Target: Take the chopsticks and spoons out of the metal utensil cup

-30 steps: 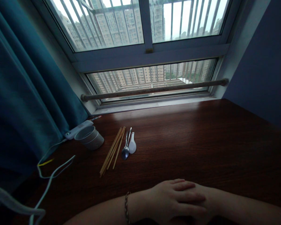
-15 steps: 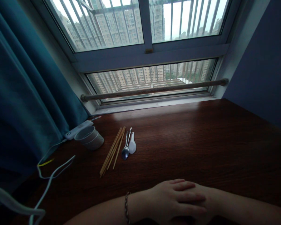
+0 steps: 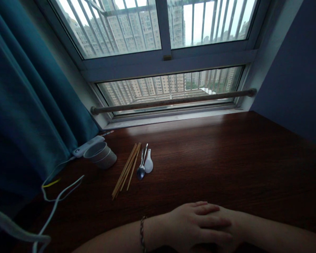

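My left hand (image 3: 186, 225), with a bracelet (image 3: 142, 232) at its wrist, lies over the back of my right hand (image 3: 234, 219) at the table's near edge. Its fingers are stretched out and hold nothing. The fingers of my right hand are hidden underneath. Farther off, left of centre, several wooden chopsticks (image 3: 126, 172) lie in a loose bundle. Beside them are metal spoons (image 3: 140, 171) placed together and a white soup spoon (image 3: 149, 165). A pale plastic cup (image 3: 101, 156) stands left of the chopsticks. Neither hand touches these things.
A white power strip (image 3: 89, 146) lies behind the cup by the blue curtain (image 3: 42, 88). White cables (image 3: 55, 203) loop at the left, with a yellow tie (image 3: 52, 183). The dark wooden table (image 3: 213, 158) reaches the window, which has a rail (image 3: 173, 102) across it.
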`<state>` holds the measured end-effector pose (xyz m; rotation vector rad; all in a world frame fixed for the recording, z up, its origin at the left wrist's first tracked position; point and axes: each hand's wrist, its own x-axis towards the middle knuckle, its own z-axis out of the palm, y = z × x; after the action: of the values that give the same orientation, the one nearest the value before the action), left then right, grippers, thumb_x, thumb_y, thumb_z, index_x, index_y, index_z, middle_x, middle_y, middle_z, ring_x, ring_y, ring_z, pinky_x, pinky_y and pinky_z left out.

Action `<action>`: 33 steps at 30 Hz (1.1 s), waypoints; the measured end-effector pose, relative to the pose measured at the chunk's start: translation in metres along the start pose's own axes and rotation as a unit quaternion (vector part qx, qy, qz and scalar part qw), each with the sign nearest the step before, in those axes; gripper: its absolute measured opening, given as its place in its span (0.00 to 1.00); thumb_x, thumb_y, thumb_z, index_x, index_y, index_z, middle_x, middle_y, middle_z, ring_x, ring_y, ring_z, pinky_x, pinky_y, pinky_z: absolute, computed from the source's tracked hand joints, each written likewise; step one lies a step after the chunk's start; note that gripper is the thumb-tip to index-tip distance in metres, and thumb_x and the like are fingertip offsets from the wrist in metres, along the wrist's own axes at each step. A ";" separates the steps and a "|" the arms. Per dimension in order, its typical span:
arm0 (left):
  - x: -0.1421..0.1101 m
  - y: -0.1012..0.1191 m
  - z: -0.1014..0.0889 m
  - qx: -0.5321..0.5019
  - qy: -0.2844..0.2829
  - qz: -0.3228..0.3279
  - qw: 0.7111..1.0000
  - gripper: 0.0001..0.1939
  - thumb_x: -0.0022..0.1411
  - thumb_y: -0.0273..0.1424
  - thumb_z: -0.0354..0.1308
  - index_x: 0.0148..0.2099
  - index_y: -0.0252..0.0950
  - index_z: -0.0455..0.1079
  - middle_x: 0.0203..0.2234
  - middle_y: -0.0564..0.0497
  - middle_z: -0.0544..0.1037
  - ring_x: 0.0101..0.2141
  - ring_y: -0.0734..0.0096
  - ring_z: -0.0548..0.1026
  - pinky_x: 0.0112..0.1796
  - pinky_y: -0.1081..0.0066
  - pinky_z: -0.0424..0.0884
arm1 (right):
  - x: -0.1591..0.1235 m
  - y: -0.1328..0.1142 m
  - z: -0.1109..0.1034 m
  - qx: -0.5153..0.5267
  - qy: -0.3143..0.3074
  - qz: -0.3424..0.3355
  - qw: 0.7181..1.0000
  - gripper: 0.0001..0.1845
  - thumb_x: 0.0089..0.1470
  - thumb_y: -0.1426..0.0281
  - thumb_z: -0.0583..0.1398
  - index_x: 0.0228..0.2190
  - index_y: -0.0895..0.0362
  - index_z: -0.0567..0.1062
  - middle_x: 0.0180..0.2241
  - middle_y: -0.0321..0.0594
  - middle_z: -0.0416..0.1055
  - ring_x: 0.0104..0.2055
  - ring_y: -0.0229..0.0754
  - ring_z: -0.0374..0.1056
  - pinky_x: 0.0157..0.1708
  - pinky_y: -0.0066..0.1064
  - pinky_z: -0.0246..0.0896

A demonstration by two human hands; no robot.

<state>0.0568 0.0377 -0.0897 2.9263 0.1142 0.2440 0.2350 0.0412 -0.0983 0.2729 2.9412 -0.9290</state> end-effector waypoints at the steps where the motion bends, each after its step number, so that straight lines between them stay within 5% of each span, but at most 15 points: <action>1: 0.000 0.000 0.000 0.001 0.000 0.000 1.000 0.23 0.63 0.41 0.41 0.58 0.39 0.56 0.61 0.57 0.46 0.60 0.65 0.44 0.60 0.68 0.43 | 0.000 0.000 0.000 0.000 -0.001 0.003 1.000 0.31 0.51 0.58 0.56 0.54 0.57 0.62 0.58 0.41 0.42 0.62 0.46 0.35 0.61 0.40 0.30; 8: 0.000 0.001 0.000 0.002 0.004 -0.001 1.000 0.23 0.63 0.40 0.41 0.58 0.38 0.56 0.61 0.56 0.46 0.60 0.65 0.43 0.60 0.67 0.43 | -0.003 -0.004 -0.008 -0.017 -0.012 0.002 1.000 0.31 0.52 0.58 0.55 0.55 0.56 0.60 0.58 0.41 0.42 0.62 0.49 0.35 0.60 0.43 0.31; 33: 0.000 0.000 -0.001 0.004 0.000 -0.004 1.000 0.23 0.64 0.40 0.39 0.58 0.39 0.56 0.61 0.58 0.45 0.60 0.66 0.44 0.60 0.68 0.44 | 0.000 0.013 0.018 -0.052 0.009 -0.019 0.998 0.33 0.52 0.58 0.55 0.57 0.53 0.56 0.59 0.39 0.37 0.62 0.51 0.32 0.60 0.47 0.32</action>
<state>0.0571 0.0376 -0.0883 2.9341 0.1277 0.2426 0.2376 0.0413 -0.1209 0.2222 3.0089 -0.7798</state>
